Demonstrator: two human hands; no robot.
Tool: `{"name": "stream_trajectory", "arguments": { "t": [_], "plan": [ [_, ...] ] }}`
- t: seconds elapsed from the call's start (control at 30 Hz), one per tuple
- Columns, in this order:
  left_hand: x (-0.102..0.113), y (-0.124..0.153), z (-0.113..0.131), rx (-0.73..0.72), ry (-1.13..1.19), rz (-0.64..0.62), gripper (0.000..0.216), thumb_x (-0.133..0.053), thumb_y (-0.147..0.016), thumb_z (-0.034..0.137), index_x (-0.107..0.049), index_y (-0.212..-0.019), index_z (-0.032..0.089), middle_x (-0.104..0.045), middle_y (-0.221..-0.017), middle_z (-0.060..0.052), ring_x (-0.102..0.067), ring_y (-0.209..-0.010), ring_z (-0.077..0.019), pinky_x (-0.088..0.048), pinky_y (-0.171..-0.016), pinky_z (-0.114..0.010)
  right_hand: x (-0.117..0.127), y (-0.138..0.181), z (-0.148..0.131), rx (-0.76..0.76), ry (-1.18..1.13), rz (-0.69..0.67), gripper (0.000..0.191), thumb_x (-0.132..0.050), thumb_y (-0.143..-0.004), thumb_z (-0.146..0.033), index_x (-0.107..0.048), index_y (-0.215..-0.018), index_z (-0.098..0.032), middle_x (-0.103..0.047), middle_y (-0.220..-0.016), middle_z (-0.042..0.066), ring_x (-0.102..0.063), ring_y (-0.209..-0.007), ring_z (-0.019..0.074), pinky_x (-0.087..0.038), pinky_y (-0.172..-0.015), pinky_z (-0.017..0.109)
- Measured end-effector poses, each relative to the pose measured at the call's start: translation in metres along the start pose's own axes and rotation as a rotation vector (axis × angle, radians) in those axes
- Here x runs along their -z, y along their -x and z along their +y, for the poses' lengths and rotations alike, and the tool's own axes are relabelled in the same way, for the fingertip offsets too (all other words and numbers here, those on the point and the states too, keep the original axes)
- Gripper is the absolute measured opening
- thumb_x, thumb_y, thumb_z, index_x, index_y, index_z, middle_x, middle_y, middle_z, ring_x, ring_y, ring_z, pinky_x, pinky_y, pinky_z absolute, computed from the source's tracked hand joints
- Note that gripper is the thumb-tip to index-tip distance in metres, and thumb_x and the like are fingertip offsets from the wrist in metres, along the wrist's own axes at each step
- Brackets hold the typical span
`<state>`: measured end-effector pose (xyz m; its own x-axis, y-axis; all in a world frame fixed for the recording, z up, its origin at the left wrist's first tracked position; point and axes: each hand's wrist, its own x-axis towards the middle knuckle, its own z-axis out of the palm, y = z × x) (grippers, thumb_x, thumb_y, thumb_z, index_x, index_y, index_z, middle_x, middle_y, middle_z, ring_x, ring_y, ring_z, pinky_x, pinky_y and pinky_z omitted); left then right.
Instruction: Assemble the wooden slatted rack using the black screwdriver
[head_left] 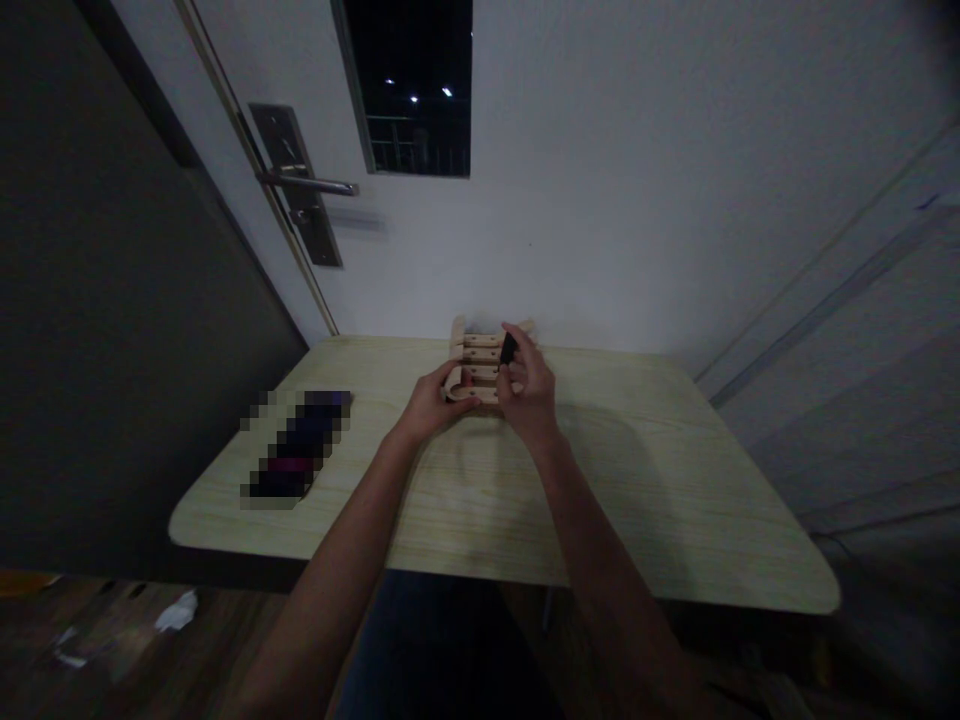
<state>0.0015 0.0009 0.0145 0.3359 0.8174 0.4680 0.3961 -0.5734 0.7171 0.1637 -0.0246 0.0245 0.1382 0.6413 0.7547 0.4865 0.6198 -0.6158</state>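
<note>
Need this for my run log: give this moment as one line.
left hand: gripping wooden slatted rack | right hand: pinching small black object over rack | table: rack near far edge, dark item at left

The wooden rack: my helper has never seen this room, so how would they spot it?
Start at the pale table against the white wall. At its far edge lies the wooden rack, held by the left hand, beside the right hand pinching a small black piece. It alone is light and slatted; the dark item far left is blurred.
</note>
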Motion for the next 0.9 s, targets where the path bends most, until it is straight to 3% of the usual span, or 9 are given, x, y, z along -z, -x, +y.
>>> {"name": "stream_trajectory", "arguments": {
  "t": [0.2, 0.67, 0.9],
  "plan": [
    [0.0008, 0.0007, 0.0031, 0.01, 0.021, -0.014, 0.034, -0.073, -0.067, 0.029, -0.06, -0.094, 0.014, -0.065, -0.089, -0.003, -0.06, -0.082, -0.0171, -0.047, -0.076, -0.027, 0.0007, -0.0013, 0.0049, 0.032, 0.02, -0.056, 0.046, -0.043, -0.09, -0.028, -0.04, -0.136, -0.029, -0.056, -0.131, 0.006, -0.056, -0.116, 0.0221, -0.051, -0.096, 0.044],
    [0.0014, 0.0002, 0.0046, 0.012, 0.04, -0.024, 0.034, -0.072, -0.066, 0.028, -0.058, -0.094, 0.014, -0.063, -0.086, -0.002, -0.058, -0.079, -0.016, -0.046, -0.074, -0.027, -0.0007, -0.0035, 0.0042, 0.057, 0.128, -0.003, 0.042, -0.053, -0.086, -0.028, -0.048, -0.128, -0.026, -0.06, -0.121, 0.006, -0.058, -0.107, 0.0222, -0.05, -0.093, 0.043],
    [0.0013, 0.0006, 0.0047, 0.019, 0.013, -0.028, 0.03, -0.072, -0.067, 0.028, -0.059, -0.091, 0.014, -0.064, -0.085, -0.002, -0.059, -0.078, -0.016, -0.047, -0.072, -0.026, 0.0068, -0.0028, -0.0029, 0.037, 0.096, -0.159, 0.052, -0.042, -0.088, -0.02, -0.035, -0.139, -0.027, -0.057, -0.129, 0.006, -0.058, -0.112, 0.0222, -0.051, -0.094, 0.044]
  ]
}}
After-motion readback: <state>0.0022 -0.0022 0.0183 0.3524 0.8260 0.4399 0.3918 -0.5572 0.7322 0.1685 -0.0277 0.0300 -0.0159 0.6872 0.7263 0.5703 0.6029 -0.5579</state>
